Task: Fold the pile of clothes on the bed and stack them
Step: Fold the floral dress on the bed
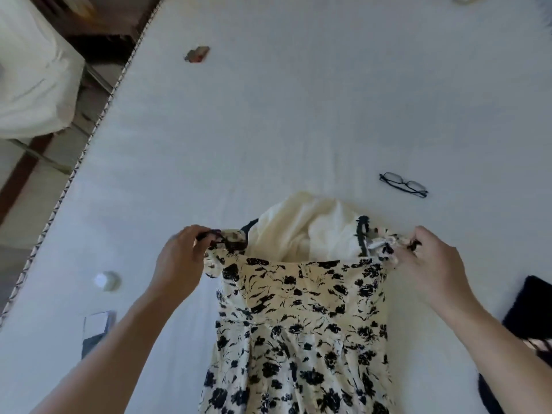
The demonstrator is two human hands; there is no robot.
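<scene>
A cream dress with a black floral print point(301, 324) is stretched out over the white bed point(268, 115), its bodice toward the far side and its skirt running off the bottom of the view. My left hand point(182, 258) pinches the dress's left shoulder strap. My right hand point(430, 264) pinches the right shoulder, where a small bow and black trim show. A plain cream garment point(304, 228) lies crumpled on the bed just beyond the dress's neckline. Dark clothing point(528, 312) sits at the right edge.
Black-framed glasses point(403, 184) lie on the bed to the far right of the dress. A small white jar point(107, 280) and a white-and-blue booklet point(97, 330) lie on the left. A small brownish object point(197, 54) sits farther up. The bed's left edge point(89, 144) borders the floor.
</scene>
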